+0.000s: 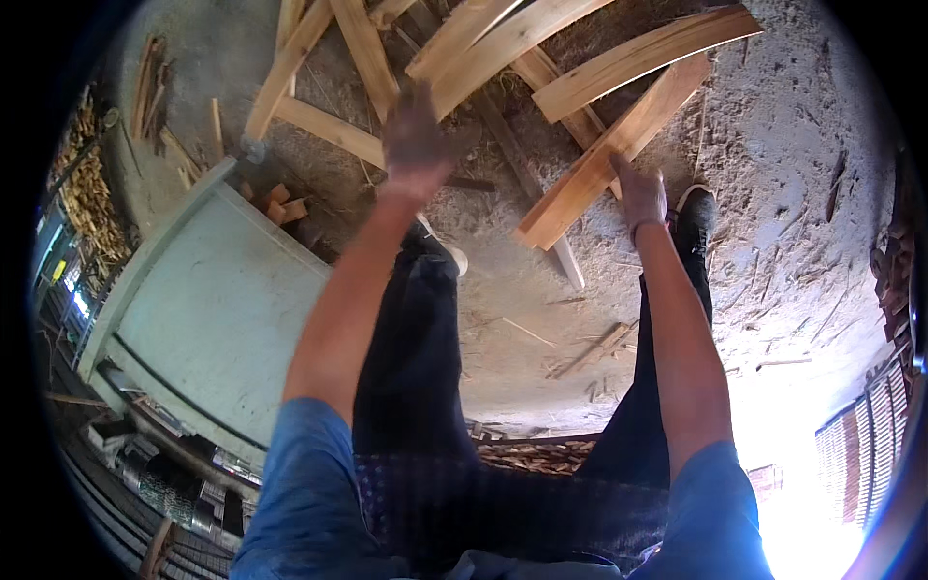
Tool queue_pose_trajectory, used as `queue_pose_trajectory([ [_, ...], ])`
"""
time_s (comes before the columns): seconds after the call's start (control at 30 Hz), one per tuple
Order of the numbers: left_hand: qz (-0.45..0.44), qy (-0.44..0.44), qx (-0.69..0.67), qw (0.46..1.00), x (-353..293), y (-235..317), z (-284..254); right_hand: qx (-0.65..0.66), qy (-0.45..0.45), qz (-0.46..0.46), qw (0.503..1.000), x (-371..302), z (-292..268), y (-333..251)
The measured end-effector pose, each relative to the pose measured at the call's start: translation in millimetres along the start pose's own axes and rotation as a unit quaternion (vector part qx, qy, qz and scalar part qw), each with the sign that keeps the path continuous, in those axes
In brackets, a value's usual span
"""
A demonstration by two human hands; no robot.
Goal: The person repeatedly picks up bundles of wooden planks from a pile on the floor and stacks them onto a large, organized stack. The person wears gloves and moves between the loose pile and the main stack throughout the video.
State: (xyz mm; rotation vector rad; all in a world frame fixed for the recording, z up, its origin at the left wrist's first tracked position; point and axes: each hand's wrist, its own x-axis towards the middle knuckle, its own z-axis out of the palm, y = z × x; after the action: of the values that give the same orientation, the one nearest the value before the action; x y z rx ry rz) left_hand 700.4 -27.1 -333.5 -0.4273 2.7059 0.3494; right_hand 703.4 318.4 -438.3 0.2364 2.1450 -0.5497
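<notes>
Hands (pixel 642 196) at grain-marked wooden planks (pixel 578 201)

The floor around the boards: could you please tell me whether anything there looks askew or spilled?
The boards lie askew near the top of the view, crossing at mixed angles rather than stacked; loose wood scraps also litter the floor between the person's legs, which looks untidy.

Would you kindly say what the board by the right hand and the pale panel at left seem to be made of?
The board by the right hand looks like bare wood: tan, with grain streaks. The pale panel may be painted metal, given its smooth, even colour, though that's uncertain.
</notes>
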Motion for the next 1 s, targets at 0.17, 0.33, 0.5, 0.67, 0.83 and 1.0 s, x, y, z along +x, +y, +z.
queue_pose_trajectory([
  [0.17,0.085,0.173,0.233,0.953,95.0,-9.8,44.3,0.254,0.003,0.163,0.953,24.7,21.2,-56.4],
  [0.33,0.049,-0.078,0.118,0.989,134.9,12.7,52.7,0.285,0.065,0.125,0.948,17.5,29.1,-20.8],
  [0.5,0.090,-0.105,0.105,0.985,85.7,32.6,68.1,0.233,0.010,0.118,0.965,-4.2,11.2,-30.8],
  [0.67,0.141,-0.107,-0.025,0.984,-5.9,8.9,140.5,-0.146,0.149,-0.047,0.977,16.7,-38.9,-91.8],
  [0.83,0.110,-0.155,-0.137,0.972,-22.3,46.1,119.0,-0.612,0.235,-0.233,0.719,103.0,-76.2,-107.7],
  [1.0,-0.166,-0.024,-0.222,0.961,-48.1,-12.4,101.6,-0.619,0.163,-0.301,0.707,101.3,-84.8,-138.1],
])
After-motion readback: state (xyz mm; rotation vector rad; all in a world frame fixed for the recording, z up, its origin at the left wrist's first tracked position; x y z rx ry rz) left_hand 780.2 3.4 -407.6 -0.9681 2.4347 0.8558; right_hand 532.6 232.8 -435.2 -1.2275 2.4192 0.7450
